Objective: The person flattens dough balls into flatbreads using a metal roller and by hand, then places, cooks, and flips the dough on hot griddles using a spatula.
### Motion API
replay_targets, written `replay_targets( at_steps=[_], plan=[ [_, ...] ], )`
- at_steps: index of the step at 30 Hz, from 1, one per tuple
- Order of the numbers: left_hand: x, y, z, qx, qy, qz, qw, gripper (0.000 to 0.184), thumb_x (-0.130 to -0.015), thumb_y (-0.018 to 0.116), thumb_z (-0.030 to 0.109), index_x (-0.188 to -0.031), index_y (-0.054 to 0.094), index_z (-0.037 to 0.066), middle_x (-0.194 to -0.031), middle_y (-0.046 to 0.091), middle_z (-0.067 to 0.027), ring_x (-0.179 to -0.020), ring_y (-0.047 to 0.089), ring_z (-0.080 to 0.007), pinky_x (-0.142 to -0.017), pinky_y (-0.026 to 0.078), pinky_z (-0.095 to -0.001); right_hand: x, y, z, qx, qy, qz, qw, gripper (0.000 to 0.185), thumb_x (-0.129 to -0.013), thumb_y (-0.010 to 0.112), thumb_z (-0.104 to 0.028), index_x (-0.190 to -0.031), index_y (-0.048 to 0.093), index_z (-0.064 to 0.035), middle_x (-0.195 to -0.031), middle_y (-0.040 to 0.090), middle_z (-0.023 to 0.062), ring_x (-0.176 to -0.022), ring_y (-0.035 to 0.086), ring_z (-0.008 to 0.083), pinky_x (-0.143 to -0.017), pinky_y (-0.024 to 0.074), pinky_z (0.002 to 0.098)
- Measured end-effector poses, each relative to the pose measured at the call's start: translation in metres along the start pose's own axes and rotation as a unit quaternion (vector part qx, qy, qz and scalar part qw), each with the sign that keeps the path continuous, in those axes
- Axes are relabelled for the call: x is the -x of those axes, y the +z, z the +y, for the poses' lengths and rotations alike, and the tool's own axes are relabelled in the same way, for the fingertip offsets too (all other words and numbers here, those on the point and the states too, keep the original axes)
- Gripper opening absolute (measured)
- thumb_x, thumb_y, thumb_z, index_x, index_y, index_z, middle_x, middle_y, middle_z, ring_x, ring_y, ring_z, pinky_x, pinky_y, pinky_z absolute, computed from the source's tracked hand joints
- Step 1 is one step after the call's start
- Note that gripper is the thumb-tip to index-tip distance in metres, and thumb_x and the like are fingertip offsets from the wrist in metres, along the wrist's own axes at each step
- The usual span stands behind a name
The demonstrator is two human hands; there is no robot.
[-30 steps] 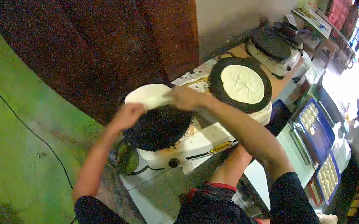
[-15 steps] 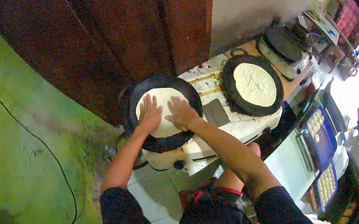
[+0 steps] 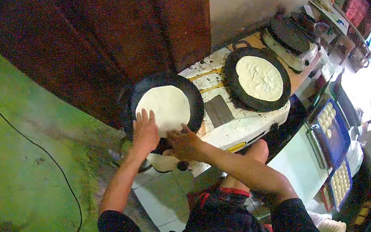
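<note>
A round, pale flatbread (image 3: 168, 103) lies flat on a black griddle pan (image 3: 195, 97) over the left burner. My left hand (image 3: 146, 134) rests at the bread's lower left edge, its fingers stretched out and apart. Beside it, my right hand (image 3: 186, 143) is at the near edge of the same bread, thumb and fingers apart. Neither hand holds anything. On the right burner a second black pan (image 3: 233, 83) carries another flatbread (image 3: 259, 79), wrinkled on top.
Both pans stand on a white stove (image 3: 247, 127), with a dark rectangular plate (image 3: 218, 111) between them. Farther right is another burner with a dark pan (image 3: 290, 33). Blue trays (image 3: 341, 143) of dough balls stand at the right. A cable (image 3: 51, 155) runs along the green wall.
Both hands have slid from the middle of the left flatbread toward its near edge, uncovering most of it. The view has shifted slightly.
</note>
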State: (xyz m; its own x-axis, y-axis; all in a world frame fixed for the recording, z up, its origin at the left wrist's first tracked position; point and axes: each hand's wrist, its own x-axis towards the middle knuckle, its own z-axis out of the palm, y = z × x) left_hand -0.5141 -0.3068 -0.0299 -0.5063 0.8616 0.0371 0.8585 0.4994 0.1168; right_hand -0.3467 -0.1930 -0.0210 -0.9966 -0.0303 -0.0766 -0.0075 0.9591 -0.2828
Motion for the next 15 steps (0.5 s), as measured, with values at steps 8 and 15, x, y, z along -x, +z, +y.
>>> replay_targets(
  at_steps=[8,15],
  plan=[
    [0.011,0.002,0.199,0.366,0.159,0.05,0.916,0.059,-0.096,0.06,0.018,-0.146,0.039,-0.005,-0.145,0.046,-0.0292,-0.141,0.04,-0.0413,-0.119,0.028,-0.045,0.264,-0.014,0.045,-0.336,0.252,0.219,0.881,0.043,-0.102,0.049,-0.033,-0.131,0.062,-0.0049,-0.127,0.064,0.0231,-0.122,0.059,0.0375,-0.106,0.0433,0.0444],
    [-0.055,0.121,0.566,0.526,0.216,-0.16,0.807,0.087,-0.091,0.069,0.033,-0.151,0.022,-0.01,-0.152,0.035,-0.0337,-0.143,0.037,-0.0406,-0.12,0.026,-0.0438,0.503,0.035,0.019,-0.325,0.565,0.364,0.665,0.04,-0.105,0.051,-0.031,-0.125,0.066,0.0003,-0.113,0.071,0.0203,-0.103,0.068,0.0271,-0.096,0.0503,0.0362]
  ],
)
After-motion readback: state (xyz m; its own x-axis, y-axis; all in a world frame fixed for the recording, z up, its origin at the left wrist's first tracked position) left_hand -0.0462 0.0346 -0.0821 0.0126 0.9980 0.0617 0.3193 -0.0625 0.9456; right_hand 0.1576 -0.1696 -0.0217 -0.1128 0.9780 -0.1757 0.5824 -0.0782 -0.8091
